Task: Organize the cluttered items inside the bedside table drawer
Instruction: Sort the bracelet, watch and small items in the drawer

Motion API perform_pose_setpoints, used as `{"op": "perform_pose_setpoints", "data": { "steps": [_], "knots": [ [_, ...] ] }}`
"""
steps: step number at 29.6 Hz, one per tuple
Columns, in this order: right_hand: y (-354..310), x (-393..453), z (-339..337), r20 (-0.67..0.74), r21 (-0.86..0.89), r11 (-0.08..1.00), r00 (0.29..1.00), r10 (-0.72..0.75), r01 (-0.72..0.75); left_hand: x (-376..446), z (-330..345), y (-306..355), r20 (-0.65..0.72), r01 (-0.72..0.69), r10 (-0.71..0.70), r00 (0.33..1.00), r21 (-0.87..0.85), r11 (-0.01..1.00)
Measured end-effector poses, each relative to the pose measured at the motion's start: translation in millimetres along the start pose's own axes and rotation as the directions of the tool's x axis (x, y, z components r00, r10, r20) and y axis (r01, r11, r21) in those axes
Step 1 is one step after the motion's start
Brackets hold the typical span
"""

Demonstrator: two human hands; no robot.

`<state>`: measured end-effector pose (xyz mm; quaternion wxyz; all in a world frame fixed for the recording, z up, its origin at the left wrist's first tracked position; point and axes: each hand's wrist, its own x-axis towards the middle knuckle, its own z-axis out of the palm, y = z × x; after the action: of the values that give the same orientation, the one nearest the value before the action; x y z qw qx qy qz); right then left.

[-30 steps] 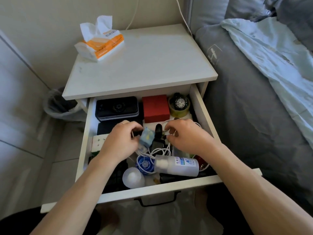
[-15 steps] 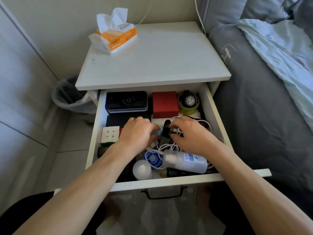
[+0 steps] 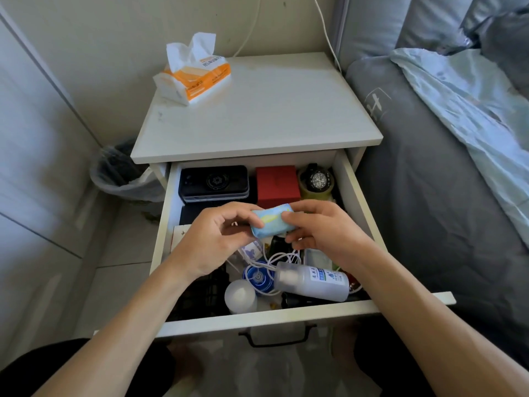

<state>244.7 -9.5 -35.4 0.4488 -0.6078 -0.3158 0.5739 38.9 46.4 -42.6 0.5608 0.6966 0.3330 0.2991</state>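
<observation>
Packet held over the drawer

Packet point(image 3: 272, 222), small and blue, is lying with its long axis left to right, right end tilted slightly up, above the open drawer point(image 3: 355, 193). You are pinching it at both ends: left hand point(image 3: 217, 239) and right hand point(image 3: 320, 230), fingers curled, forearms reaching in from below.

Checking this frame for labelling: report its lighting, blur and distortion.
Head view: soft daylight, no harsh glare; wide-angle bending curves the white drawer's front rim; the small blue packet held by left hand and right hand looks slightly soft; drawer's front corner is shadowed.
</observation>
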Motion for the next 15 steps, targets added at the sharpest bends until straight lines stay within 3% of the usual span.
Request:
{"op": "perform_pose_setpoints", "data": {
  "steps": [5, 9, 15],
  "knots": [
    [5.5, -1.2, 12.5, -0.049, 0.18, 0.982, 0.998, -0.041, 0.05, 5.9, -3.2, 5.1, -0.03, 0.255, -0.278, 0.96, -0.311, 0.916],
    [4.6, 11.0, 34.2, -0.034, 0.139, 0.99, 0.999, -0.02, 0.024, 18.8, -18.9, -0.5, -0.246, 0.276, -0.301, 0.922, -0.13, 0.952],
    [-6.5, 53.0, 72.7, -0.09, -0.171, 0.984, 0.993, -0.07, 0.053, 30.7, -69.0, -16.3, -0.339, 0.403, -0.407, 0.848, -0.083, 0.911]
  ]
}}
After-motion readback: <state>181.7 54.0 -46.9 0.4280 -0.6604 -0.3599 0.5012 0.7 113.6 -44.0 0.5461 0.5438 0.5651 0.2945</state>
